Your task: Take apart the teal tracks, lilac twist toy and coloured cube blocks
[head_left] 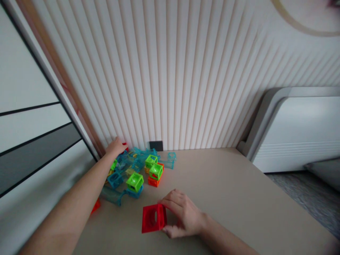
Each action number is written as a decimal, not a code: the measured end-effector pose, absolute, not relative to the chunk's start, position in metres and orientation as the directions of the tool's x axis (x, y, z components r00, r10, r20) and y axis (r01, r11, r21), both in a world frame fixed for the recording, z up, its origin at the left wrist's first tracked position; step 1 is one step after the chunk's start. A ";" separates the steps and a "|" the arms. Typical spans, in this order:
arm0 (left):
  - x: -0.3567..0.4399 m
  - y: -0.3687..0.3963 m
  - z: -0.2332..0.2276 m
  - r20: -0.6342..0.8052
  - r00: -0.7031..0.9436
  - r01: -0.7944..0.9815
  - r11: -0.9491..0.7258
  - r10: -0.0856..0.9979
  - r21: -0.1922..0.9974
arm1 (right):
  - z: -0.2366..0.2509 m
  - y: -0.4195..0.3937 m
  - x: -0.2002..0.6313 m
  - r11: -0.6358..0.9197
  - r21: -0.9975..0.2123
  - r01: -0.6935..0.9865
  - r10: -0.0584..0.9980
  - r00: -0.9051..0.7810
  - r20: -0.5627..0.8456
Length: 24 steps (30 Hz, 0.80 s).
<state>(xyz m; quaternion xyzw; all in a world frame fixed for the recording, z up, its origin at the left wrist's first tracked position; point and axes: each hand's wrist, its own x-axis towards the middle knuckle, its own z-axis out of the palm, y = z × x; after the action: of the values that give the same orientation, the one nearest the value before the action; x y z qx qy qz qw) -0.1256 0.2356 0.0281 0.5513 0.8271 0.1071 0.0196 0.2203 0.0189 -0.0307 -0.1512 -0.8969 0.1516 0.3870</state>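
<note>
While gripped, red cube (pixel 154 218) upright.

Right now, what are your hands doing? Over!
Right hand gripping red cube on table. Left hand reaching into block pile by wall. Nothing between them.

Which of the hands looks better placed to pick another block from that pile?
Probably the left hand: it already reaches into the pile of blocks, while the right hand grips a red cube.
</note>
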 end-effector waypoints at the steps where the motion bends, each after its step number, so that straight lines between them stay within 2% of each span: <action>1: -0.124 0.236 0.028 0.092 -0.389 0.909 0.365 0.917 0.201 | -0.030 0.019 0.221 0.905 -0.396 0.158 0.396 -0.656 0.642; 7: -0.118 0.237 0.028 0.174 -0.345 0.920 0.296 0.922 0.256 | -0.031 0.020 0.222 0.894 -0.415 0.170 0.413 -0.673 0.614; 14: -0.121 0.235 0.026 0.289 -0.299 0.906 0.175 0.909 0.386 | -0.031 0.021 0.220 0.890 -0.426 0.162 0.413 -0.683 0.602; 24: -0.119 0.225 0.024 0.431 -0.417 0.756 0.041 0.800 0.653 | -0.038 0.025 0.223 0.859 -0.466 0.211 0.473 -0.674 0.567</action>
<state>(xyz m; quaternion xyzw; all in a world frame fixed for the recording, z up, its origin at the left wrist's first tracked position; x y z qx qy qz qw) -0.1192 0.2246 0.0237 0.5395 0.7211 0.4340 0.0256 0.2232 0.0249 -0.0377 -0.1907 -0.8962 0.1842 0.3556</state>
